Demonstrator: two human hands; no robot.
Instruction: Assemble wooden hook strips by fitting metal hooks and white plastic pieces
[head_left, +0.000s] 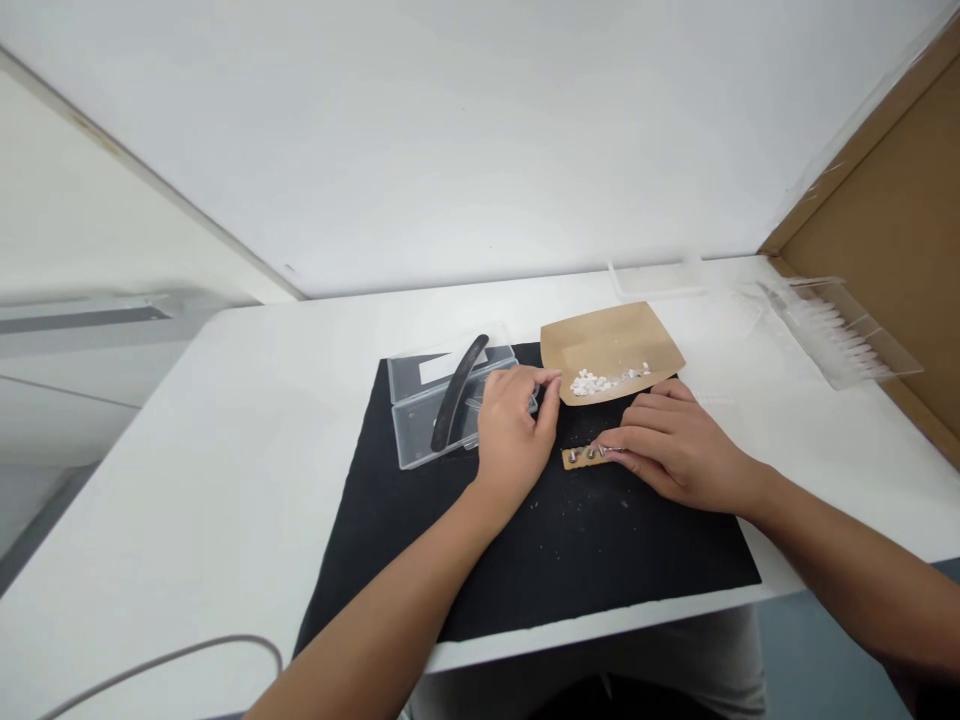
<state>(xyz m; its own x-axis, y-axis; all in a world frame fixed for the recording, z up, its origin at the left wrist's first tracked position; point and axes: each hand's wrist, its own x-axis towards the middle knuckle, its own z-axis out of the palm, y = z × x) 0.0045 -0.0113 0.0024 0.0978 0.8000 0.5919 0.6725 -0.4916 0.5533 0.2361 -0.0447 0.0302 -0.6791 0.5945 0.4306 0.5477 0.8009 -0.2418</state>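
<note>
Head camera, looking down: a person sits at a white table (187,480) with both bare hands over a black mat (600,560). The right hand (675,450) has thumb and forefinger clamped on the right end of a short brown strip (582,464), which lies on the mat just below a brown paper tray (615,335). Small metal bits (591,454) stand along the strip; what sits under the fingers is hidden. The left hand (514,415) has thumb and forefinger drawn together beside the tray's near left corner; whether something tiny is between them, I cannot tell.

White bits (589,384) lie loose in the tray's near part. To the left, a black curved file (454,400) lies slantwise across an open clear case (405,440). Far right, a clear box (896,355) holds a row of pale pieces.

Good handling here, I judge, means light, level pressure from the right hand, keeping the strip flat and the metal bits from tipping. The left does best with a small, soft pinch, kept off the tray's rim so that nothing spills.

Labels: a blank-looking white slip (435,368) shows in the case; no writing can be made out on it, nor any brand elsewhere.
</note>
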